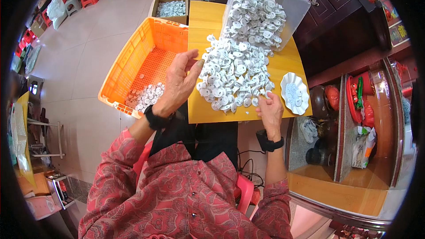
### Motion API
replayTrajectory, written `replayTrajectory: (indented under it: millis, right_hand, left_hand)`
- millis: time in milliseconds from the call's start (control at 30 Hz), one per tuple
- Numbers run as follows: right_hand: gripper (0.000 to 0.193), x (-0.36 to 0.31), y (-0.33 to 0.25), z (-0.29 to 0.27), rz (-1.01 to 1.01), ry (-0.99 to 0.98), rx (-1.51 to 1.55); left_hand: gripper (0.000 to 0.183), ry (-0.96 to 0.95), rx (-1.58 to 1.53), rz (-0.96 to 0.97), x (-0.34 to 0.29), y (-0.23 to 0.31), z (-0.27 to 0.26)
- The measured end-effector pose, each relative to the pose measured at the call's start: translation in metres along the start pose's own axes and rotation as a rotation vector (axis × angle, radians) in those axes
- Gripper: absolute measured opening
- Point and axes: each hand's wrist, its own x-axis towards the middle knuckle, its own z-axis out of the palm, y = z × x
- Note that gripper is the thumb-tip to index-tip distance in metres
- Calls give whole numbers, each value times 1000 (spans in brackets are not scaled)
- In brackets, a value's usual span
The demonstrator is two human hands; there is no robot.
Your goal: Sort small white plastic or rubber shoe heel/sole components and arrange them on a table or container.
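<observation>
A heap of small white plastic parts (237, 73), each with a round face, lies on the yellow wooden table (283, 68). At the heap's left edge is my left hand (180, 79), its thumb and fingers apart and nothing visible between them. My right hand (272, 111) is closed in a pinch at the heap's near right corner. A small white plastic part (268, 94) shows at its fingertips. Close by on the right, a white scalloped dish (287, 102) holds tiny pale bits too small to name.
A clear plastic bin (294, 9) tips more white parts onto the table. Left of the table, an orange basket (116, 68) has several parts in its near end. Behind it is a cardboard box (152, 6) of similar parts. Dark drawers (325, 4) and a shelf (343, 128) flank the right.
</observation>
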Motion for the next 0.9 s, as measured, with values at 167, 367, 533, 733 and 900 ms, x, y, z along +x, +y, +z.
replayTrajectory:
  millis: [167, 367, 533, 733, 900]
  right_hand:
    - [35, -9, 21, -8, 4, 11, -24]
    - [31, -11, 20, 11, -32, -94, 11]
    - [29, -15, 26, 2, -12, -65, -49]
    - [28, -21, 25, 6, 12, -73, -24]
    - [27, -19, 26, 5, -17, -52, -58]
  left_hand:
    - [16, -113, -284, 196, -35, 127, -13]
    - [25, -286, -365, 281, -47, 191, -36]
    - [22, -240, -114, 256, -53, 206, -44]
    - [18, -227, 172, 258, -66, 239, -35]
    - [16, -221, 397, 321, -69, 256, -29]
